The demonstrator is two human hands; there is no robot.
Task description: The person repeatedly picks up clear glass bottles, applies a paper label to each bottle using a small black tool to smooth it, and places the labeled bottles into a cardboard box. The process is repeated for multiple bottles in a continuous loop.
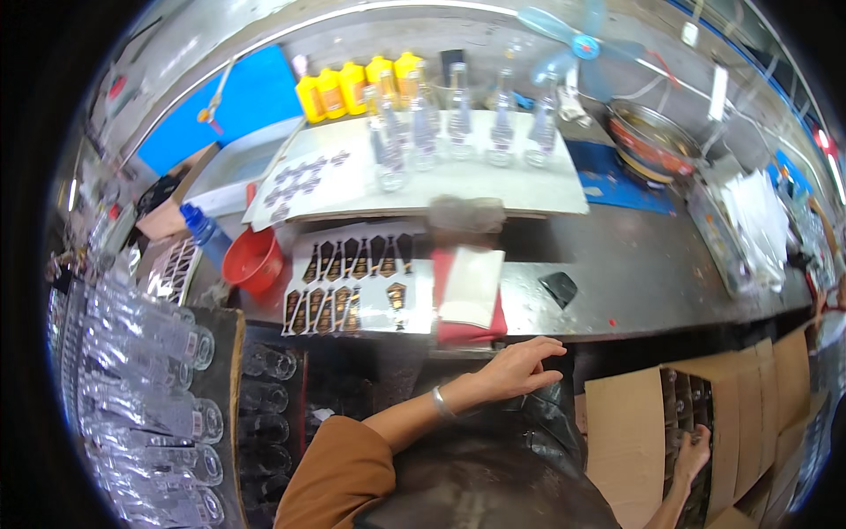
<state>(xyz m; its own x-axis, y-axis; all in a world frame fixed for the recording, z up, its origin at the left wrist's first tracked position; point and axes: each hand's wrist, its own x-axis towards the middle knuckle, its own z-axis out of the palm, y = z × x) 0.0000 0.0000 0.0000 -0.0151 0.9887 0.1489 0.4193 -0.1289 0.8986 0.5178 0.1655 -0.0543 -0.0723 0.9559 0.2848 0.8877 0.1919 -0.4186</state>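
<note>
My left hand (520,368) hovers over my dark apron by the table's front edge, fingers stretched out and nothing in them. Down at the right, my right hand (693,455) reaches into an open cardboard carton (624,436) with dividers. Its fingers are curled round what looks like a glass bottle (679,435), mostly hidden by the carton and the hand. On the table in front of me lies a folded white cloth (472,284) over a red one. Left of it is a sheet of black-and-gold tie-shaped labels (377,293).
Several transparent glass bottles (458,119) stand on a raised white board (335,198). Behind them are yellow jugs (330,94). A red bowl (254,263) and a blue bottle (207,234) stand left. Racked bottles (150,414) fill the lower left. A fan (584,46) hangs above.
</note>
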